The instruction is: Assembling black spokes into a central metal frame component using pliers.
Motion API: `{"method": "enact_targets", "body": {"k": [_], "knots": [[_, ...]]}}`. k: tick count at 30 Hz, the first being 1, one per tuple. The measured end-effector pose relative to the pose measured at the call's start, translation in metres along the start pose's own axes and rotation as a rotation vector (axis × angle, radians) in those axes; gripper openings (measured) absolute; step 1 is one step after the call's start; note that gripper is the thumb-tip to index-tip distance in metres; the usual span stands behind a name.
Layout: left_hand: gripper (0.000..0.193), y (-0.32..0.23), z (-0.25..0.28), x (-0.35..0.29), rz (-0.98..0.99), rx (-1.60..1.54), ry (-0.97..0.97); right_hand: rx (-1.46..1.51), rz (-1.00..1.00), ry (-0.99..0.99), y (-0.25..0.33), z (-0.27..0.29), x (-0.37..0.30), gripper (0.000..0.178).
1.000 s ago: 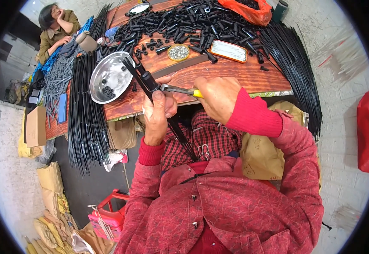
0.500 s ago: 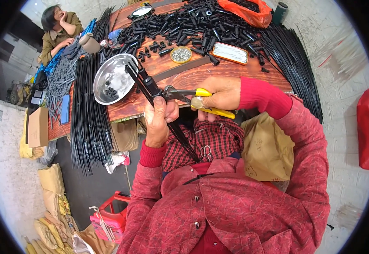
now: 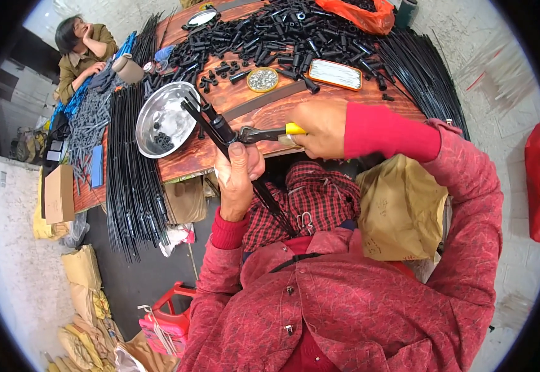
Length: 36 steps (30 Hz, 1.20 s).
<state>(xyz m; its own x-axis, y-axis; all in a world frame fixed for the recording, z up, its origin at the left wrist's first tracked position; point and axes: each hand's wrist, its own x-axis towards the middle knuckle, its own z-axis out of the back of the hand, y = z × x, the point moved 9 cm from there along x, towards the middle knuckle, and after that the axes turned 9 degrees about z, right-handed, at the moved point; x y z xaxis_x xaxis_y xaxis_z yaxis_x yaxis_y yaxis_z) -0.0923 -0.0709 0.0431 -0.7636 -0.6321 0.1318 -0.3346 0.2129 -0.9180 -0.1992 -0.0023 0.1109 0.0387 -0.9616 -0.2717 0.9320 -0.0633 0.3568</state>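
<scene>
My left hand [image 3: 238, 180] is wrapped round a bundle of thin black rods [image 3: 272, 206], which slants from my lap up over the table edge. A black tubular fitting [image 3: 223, 130] sits along the bundle, just above my left thumb. My right hand [image 3: 323, 127] grips yellow-handled pliers [image 3: 262, 134], with most of the handles hidden inside the fist. The pliers' head meets the bundle beside the fitting; what lies between the jaws is too small to make out. Just beyond stands a steel bowl [image 3: 149, 108] with a few small black rings [image 3: 163, 140].
Black tubular parts [image 3: 270, 37] are heaped across the wooden table [image 3: 276, 111], near a round tin [image 3: 262, 79] and a rectangular tray [image 3: 335, 74]. Black rods [image 3: 133, 167] overhang its left edge; more lie right. Another person [image 3: 84, 53] sits far left. A paper bag [image 3: 403, 208] stands at my right.
My right hand has closed round the pliers, and their spread handles have come together inside the fist. The left hand still holds the bundle in nearly the same place.
</scene>
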Motion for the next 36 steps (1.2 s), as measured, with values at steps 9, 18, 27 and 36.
{"method": "enact_targets", "body": {"k": [9,18,27,36], "knots": [[0.054,0.004,0.018,0.009,0.026,-0.08,0.006,0.049,0.053,-0.407,-0.004,-0.021,0.014,0.016],[0.062,0.002,0.01,0.01,0.059,-0.186,0.115,0.07,0.331,-0.285,-0.004,0.009,0.003,0.023],[0.043,0.008,0.007,0.005,0.062,-0.213,0.124,-0.001,0.251,-0.15,0.006,0.012,-0.001,0.023],[0.048,0.0,0.008,0.0,0.035,-0.102,-0.003,-0.055,0.198,-0.24,0.009,0.0,0.004,0.024]]}}
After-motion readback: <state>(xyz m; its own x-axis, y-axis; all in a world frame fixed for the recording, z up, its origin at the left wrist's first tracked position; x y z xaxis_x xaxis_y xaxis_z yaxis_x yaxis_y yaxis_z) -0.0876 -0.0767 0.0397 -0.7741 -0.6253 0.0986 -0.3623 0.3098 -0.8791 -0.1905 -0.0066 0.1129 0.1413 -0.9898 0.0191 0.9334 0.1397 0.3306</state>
